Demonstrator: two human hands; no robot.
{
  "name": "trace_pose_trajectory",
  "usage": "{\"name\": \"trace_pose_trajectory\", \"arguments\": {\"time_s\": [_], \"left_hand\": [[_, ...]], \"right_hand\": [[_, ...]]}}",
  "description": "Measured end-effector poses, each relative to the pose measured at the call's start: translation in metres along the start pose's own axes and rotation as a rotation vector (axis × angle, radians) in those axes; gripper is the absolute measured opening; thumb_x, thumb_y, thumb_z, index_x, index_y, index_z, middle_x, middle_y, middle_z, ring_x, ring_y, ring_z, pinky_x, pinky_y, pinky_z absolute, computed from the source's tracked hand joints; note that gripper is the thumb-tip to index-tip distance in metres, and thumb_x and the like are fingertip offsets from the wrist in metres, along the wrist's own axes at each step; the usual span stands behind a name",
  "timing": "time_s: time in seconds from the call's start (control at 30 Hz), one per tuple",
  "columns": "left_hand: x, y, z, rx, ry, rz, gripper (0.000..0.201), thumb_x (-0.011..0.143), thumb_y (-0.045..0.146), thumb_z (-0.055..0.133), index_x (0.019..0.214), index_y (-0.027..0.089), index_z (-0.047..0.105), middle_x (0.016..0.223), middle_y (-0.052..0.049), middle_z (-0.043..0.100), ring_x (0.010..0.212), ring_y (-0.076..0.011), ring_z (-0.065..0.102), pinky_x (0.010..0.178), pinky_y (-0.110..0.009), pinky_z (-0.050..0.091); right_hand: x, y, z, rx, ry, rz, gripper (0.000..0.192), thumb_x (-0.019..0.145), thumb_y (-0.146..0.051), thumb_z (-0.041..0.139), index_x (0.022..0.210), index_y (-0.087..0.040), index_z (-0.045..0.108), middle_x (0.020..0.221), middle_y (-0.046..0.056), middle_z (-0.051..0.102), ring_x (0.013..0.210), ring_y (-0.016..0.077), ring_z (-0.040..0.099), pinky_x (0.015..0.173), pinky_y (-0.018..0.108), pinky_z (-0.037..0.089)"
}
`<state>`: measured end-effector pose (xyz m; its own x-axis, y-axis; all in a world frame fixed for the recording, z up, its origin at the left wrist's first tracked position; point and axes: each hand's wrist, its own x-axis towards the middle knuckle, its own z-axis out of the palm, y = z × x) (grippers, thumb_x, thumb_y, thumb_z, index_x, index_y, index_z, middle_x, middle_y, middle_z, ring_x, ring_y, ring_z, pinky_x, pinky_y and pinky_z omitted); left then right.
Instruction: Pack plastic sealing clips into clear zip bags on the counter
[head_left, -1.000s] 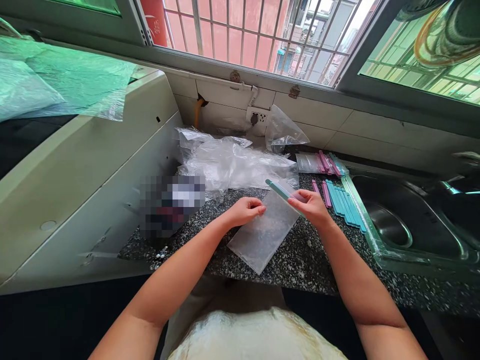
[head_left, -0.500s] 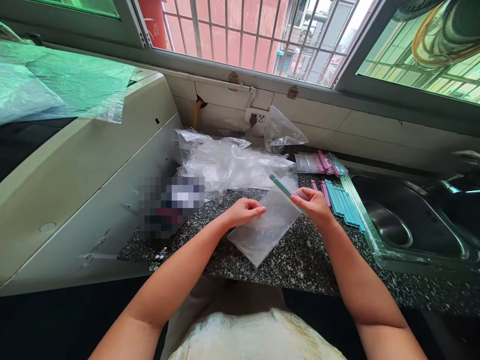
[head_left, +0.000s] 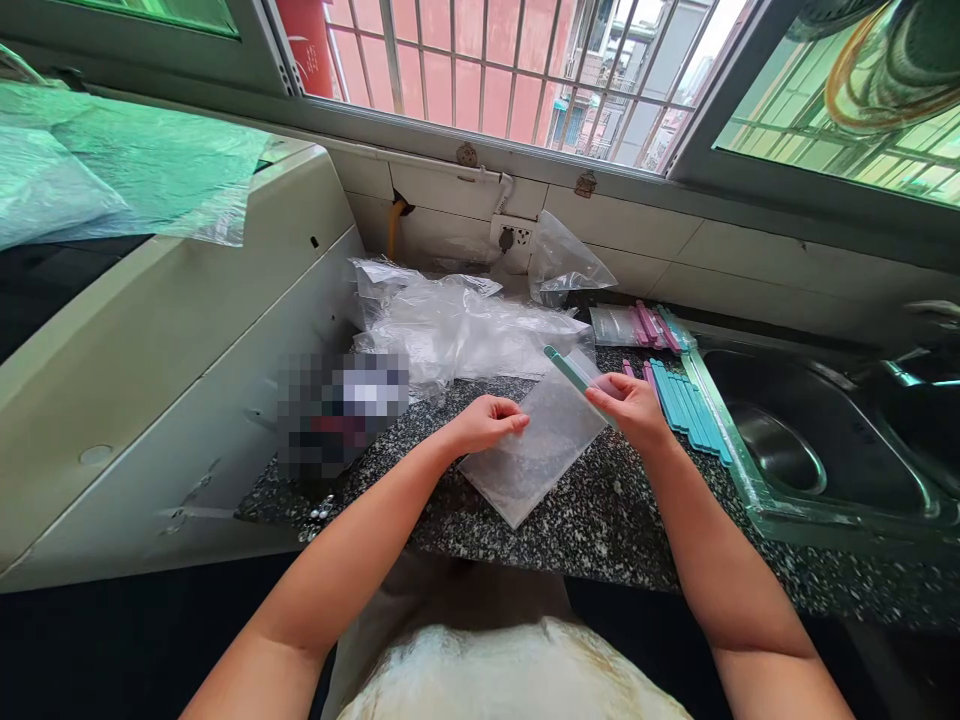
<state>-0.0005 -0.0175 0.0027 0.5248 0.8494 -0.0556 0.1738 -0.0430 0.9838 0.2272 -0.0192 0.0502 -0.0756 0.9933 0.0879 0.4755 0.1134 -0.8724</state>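
Note:
A clear plastic bag [head_left: 525,470] with a dark green strip [head_left: 564,366] along its upper right edge is held tilted above the speckled counter. My right hand [head_left: 634,403] is closed on that strip's lower part, thumb on top. At the bag's left side, my left hand [head_left: 491,424] is closed in a pinch on the film, its thumb and forefinger pointing right. Just beyond my right hand lie several teal strips [head_left: 690,410] side by side, with pink strips [head_left: 651,375] at their left end.
A heap of clear plastic bags [head_left: 465,325] covers the back of the counter [head_left: 600,530]. More pink and teal strips [head_left: 660,328] lie by a flat bag. The metal sink [head_left: 780,450] is at right, a pale appliance [head_left: 187,330] at left. A blurred-out object [head_left: 345,415] sits left.
The bag and its green strip have shifted slightly right with my right hand. My left hand has moved barely to the left.

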Motion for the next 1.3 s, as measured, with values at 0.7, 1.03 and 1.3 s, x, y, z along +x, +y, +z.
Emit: {"name": "trace_pose_trajectory", "arguments": {"time_s": [0.7, 1.03, 1.3], "left_hand": [[-0.005, 0.012, -0.001, -0.007, 0.004, -0.031, 0.032, 0.066, 0.044, 0.059, 0.06, 0.013, 0.056, 0.054, 0.002, 0.052, 0.054, -0.0086, 0.043, 0.054, -0.022, 0.034], [-0.002, 0.007, -0.001, 0.026, 0.012, -0.053, 0.031, 0.064, 0.044, 0.058, 0.059, 0.014, 0.054, 0.051, 0.004, 0.044, 0.052, -0.0081, 0.037, 0.052, -0.023, 0.028], [-0.002, 0.008, -0.002, 0.041, 0.022, -0.066, 0.032, 0.064, 0.045, 0.058, 0.059, 0.014, 0.054, 0.051, 0.005, 0.041, 0.052, -0.008, 0.035, 0.052, -0.023, 0.027]], "right_hand": [[0.008, 0.011, -0.013, 0.072, 0.108, 0.018, 0.034, 0.059, -0.049, 0.067, 0.063, -0.016, 0.058, 0.054, -0.002, 0.05, 0.05, 0.0094, 0.042, 0.048, 0.023, 0.033], [0.008, 0.009, -0.013, 0.085, 0.118, 0.012, 0.033, 0.058, -0.048, 0.068, 0.061, -0.017, 0.058, 0.054, -0.002, 0.049, 0.051, 0.0095, 0.041, 0.048, 0.023, 0.032], [0.008, 0.009, -0.014, 0.111, 0.119, 0.009, 0.03, 0.059, -0.044, 0.068, 0.06, -0.016, 0.058, 0.053, -0.003, 0.048, 0.05, 0.0084, 0.04, 0.048, 0.022, 0.032]]}}
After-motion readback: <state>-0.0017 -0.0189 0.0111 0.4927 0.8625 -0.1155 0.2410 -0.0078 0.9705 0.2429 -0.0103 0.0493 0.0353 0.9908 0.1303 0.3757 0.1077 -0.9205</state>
